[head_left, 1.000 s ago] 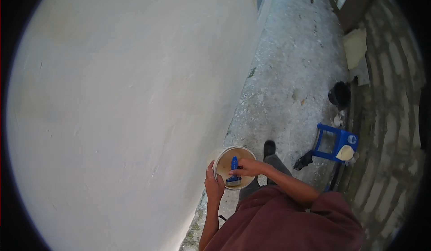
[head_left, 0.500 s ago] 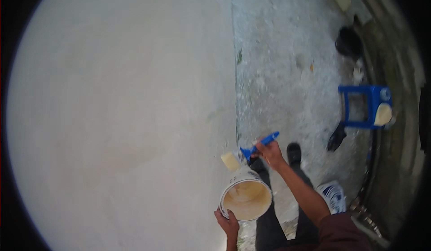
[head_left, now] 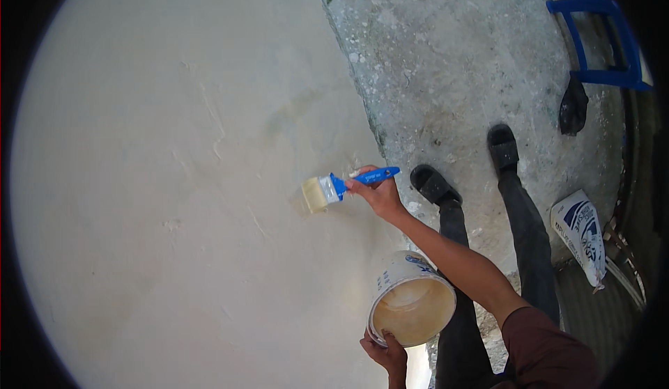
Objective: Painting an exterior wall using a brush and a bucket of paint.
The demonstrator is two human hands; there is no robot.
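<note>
Right hand (head_left: 376, 195): closed tight on the blue brush (head_left: 345, 185) — its bristles are pressed flat to the wall (head_left: 174, 180) so paint is spread.
Left hand (head_left: 385, 353): wrapped under the bucket (head_left: 411, 298) — it is kept low, close by for dipping.

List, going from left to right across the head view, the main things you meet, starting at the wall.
Cream wall → paintbrush → right hand → left shoe → right shoe → black bag → blue stool. The paint bucket and left hand overlap these, so are omitted.
</note>
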